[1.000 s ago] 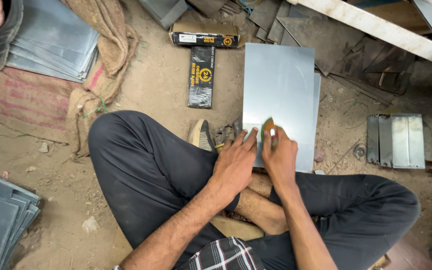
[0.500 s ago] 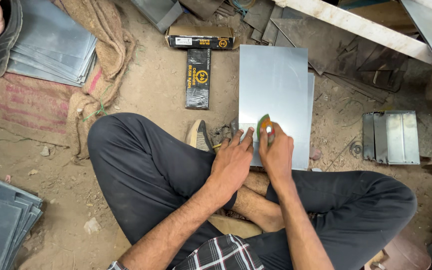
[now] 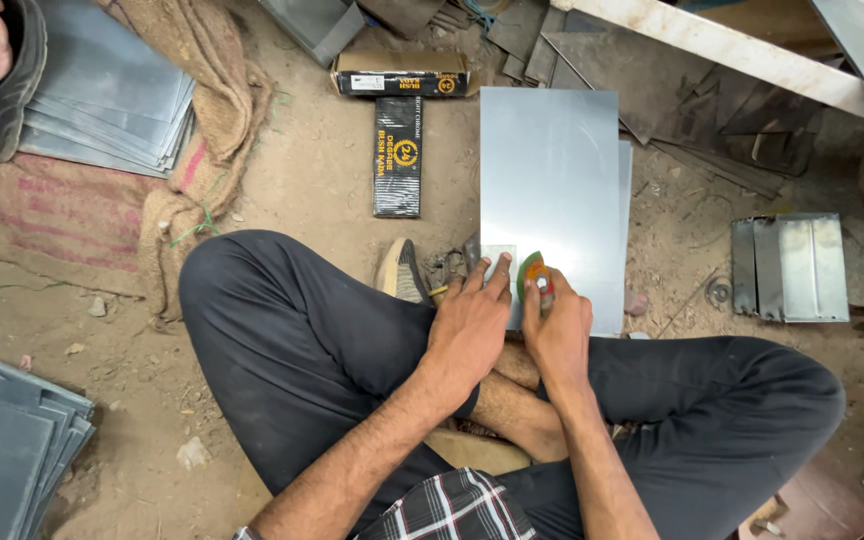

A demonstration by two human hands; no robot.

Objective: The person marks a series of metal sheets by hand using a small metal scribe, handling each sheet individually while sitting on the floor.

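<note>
- Seated cross-legged on a dirt floor (image 3: 312, 190), working at the near edge of a flat grey rectangular metal sheet (image 3: 552, 180) that lies just beyond the knees.
- Left hand (image 3: 467, 325) laid palm-down, fingers (image 3: 499, 272) spread slightly apart, tips pressing a small pale square template (image 3: 497, 256) against the sheet's near-left corner.
- Right hand (image 3: 557, 330) curled, fingers closed together around a small green-and-orange marking tool (image 3: 532, 275), its tip touching the sheet just right of the template.
- Step in hand, as a judgement: marking or scribing along the template's edge on the sheet.
- Next move probably calls for a steady hold-down from the left hand while the tool traces the edge, with the template kept from slipping.
- Sheet's long axis running near to far, short edges at the near and far ends, lying flat; a second sheet edge peeping out along its right side.
- Tool pointing roughly far and slightly left, tilted; exact tip shape too small to tell.
- Far from the hands: two black rectangular cardboard boxes (image 3: 398, 155), forming a T just left of the sheet.
- Right: a folded grey metal piece (image 3: 790, 268), well apart.
- Far left: a stack of grey metal sheets (image 3: 112, 100) on brown sacking (image 3: 52, 215); another stack (image 3: 7, 450) near left.
</note>
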